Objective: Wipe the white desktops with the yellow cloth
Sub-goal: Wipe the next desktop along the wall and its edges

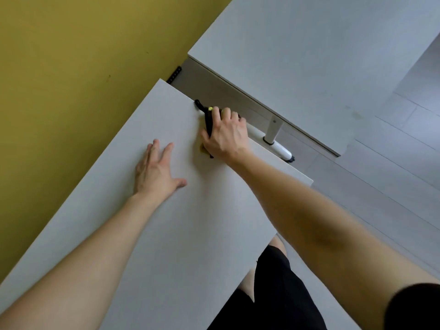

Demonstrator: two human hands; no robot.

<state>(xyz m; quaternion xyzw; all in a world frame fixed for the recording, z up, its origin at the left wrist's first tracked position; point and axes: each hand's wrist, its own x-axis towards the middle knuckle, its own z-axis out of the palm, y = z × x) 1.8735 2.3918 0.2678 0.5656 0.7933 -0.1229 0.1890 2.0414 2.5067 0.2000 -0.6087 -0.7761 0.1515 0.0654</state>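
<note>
My right hand point(225, 135) lies over the yellow cloth point(203, 150) at the far edge of the near white desktop point(166, 234), fingers curled over it. Only small bits of yellow show, at the fingertips and under the palm, along with a black trim or strap point(202, 108) that sticks out past the fingers. My left hand point(156, 172) rests flat on the same desktop to the left, fingers spread and straight, holding nothing. A second white desktop point(309, 55) stands higher beyond a gap.
A yellow-green wall point(71, 67) runs along the desks' left side. In the gap are the far desk's white leg point(273, 127) and foot point(282, 151) and a black cable chain point(174, 75). Grey floor point(381, 175) lies to the right. My black shorts point(273, 294) show below.
</note>
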